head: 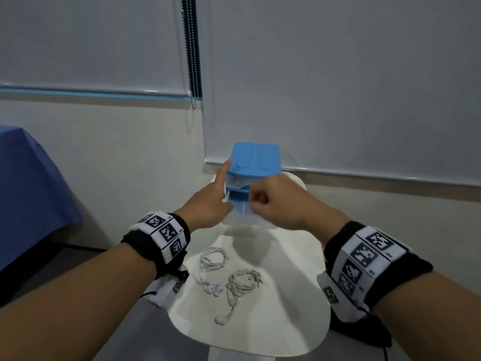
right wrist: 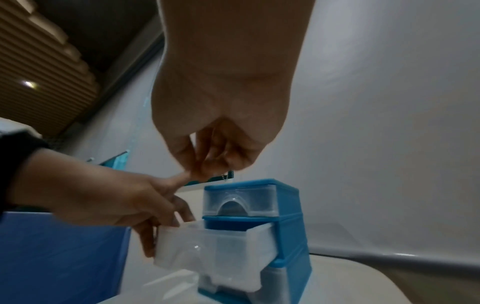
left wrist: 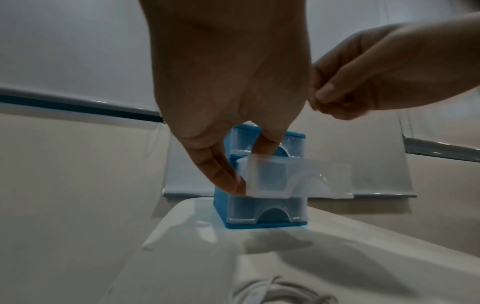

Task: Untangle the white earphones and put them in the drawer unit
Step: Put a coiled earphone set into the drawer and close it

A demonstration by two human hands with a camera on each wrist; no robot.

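Observation:
Two sets of white earphones lie on the white table (head: 291, 295): a looser coil (head: 212, 259) and a tightly tangled bundle (head: 243, 278), whose cable (left wrist: 272, 292) shows in the left wrist view. The blue drawer unit (head: 255, 160) (left wrist: 221, 203) (right wrist: 288, 205) stands at the table's far edge. Its clear middle drawer (head: 242, 207) (left wrist: 270, 179) (right wrist: 215, 246) is pulled out. My left hand (head: 208, 201) (left wrist: 223, 168) (right wrist: 145, 205) pinches the drawer's left wall, index finger against the unit's top corner. My right hand (head: 260, 201) (left wrist: 337, 92) (right wrist: 218, 158) hovers above the drawer, fingers curled, holding nothing.
A blue-covered surface (head: 31, 191) stands to the left of the table. The wall and lowered roller blinds with a bead cord (head: 194, 74) are right behind the drawer unit. The unit's top and bottom drawers are pushed in.

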